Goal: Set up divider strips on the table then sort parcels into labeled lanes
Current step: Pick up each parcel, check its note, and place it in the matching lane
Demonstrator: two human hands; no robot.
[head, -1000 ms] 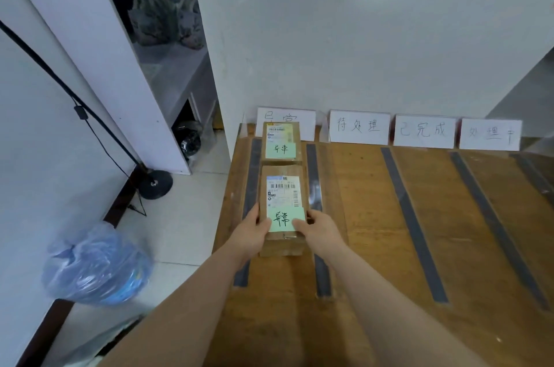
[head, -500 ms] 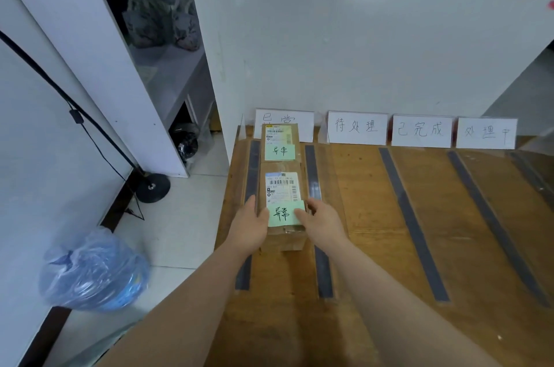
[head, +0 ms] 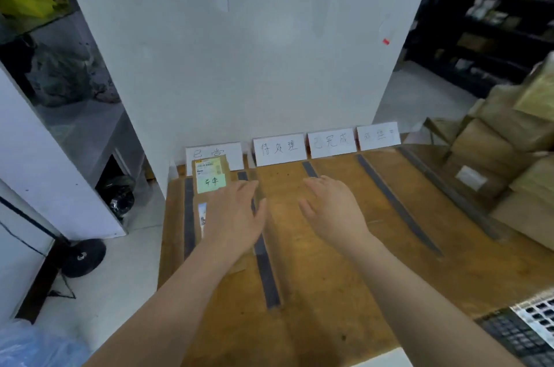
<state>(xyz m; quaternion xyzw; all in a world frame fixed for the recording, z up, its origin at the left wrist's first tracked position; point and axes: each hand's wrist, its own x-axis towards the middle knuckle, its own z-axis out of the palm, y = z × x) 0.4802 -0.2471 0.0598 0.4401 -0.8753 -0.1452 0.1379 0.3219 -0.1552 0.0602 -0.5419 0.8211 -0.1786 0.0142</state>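
Table [head: 329, 291] of bare brown wood, w/ dark grey divider strips [head: 266, 270] laid front to back and white handwritten label cards [head: 278, 147] propped along the far edge. At right, heap of brown cardboard parcels [head: 494, 151], unsorted by the look of it. In the leftmost lane, two small brown cardboard boxes end to end: far box [head: 209, 167] w/ green sticky note [head: 211, 183], just below its card; near box [head: 199, 217] mostly hidden under the left hand [head: 233, 214]. Prob. light, stiff-walled, smooth on top (so a bit slick). Best taken by the two long sides, one palm each, not by label or note, both likely to peel. Left hand flat over the near box, fingers straight and spread, gripping nothing; contact w/ the lid: can't tell. Right hand [head: 332, 211] over the second lane, palm down, fingers relaxed and apart, empty, clear of both boxes.
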